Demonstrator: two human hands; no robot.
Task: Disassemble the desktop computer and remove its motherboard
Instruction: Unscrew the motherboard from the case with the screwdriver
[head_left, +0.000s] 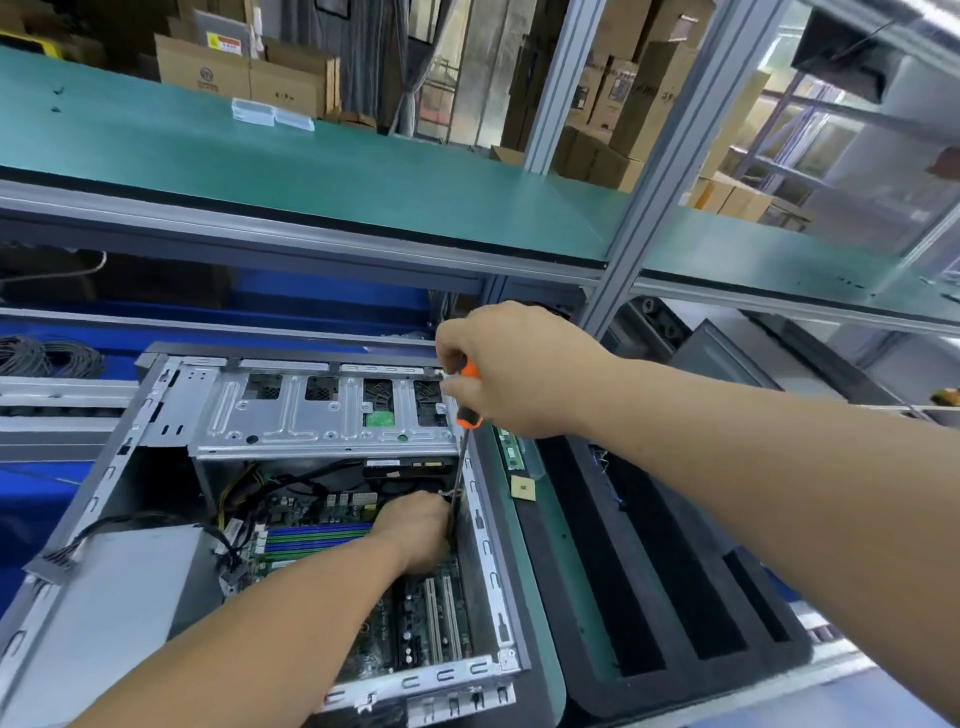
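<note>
An open desktop computer case (485, 545) lies on its side on the bench. Its green motherboard (415, 634) shows inside, with blue and green memory slots (317, 538). My right hand (511, 369) grips the orange and black handle of a screwdriver (467, 400) above the case's right edge. The long shaft (457, 483) runs down into the case. My left hand (418, 530) is deep inside, curled beside the shaft's lower end, and hides the tip. A silver drive cage (322, 410) spans the far end of the case.
A grey power supply (119, 587) with black cables sits at the case's left. A black foam tray (649, 561) with long slots lies to the right, with a memory stick (511, 449) and a small chip (522, 488) beside it. A green shelf (311, 171) hangs overhead.
</note>
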